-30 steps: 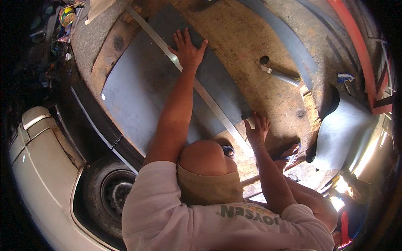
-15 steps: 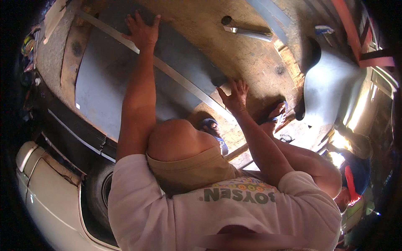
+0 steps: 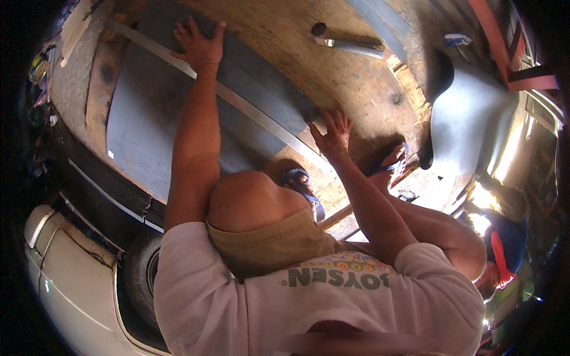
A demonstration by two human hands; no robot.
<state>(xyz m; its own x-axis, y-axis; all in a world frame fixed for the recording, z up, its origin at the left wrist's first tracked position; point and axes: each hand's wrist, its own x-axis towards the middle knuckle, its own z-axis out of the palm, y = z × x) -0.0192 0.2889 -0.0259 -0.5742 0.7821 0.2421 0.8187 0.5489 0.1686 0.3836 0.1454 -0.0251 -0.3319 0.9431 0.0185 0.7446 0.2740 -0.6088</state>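
Observation:
A large flat dark grey sheet (image 3: 142, 113) lies on a worn wooden board (image 3: 267, 35). Across it, slanting from upper left to lower right, runs a long narrow metal strip (image 3: 255, 115). My left hand (image 3: 200, 48) rests with spread fingers on the sheet's far part, its heel near the strip. By the near right end of the strip is my right hand (image 3: 335, 135), fingers apart, close to the sheet's corner. Neither hand grasps anything. Whether the right fingertips press on the sheet or the wood, I cannot tell.
A short metal bar (image 3: 356, 48) and a small blue-and-white object (image 3: 457, 40) lie beyond. Grey strips (image 3: 386, 26) stand farther off. To the right is a curved shiny sheet (image 3: 469, 124) near red bars (image 3: 496, 41). A pale car body (image 3: 77, 273) and tyre (image 3: 142, 276) flank my left.
Both hands stay in nearly the same places, with only a very slight shift of the view. The sheet and strip have not visibly moved.

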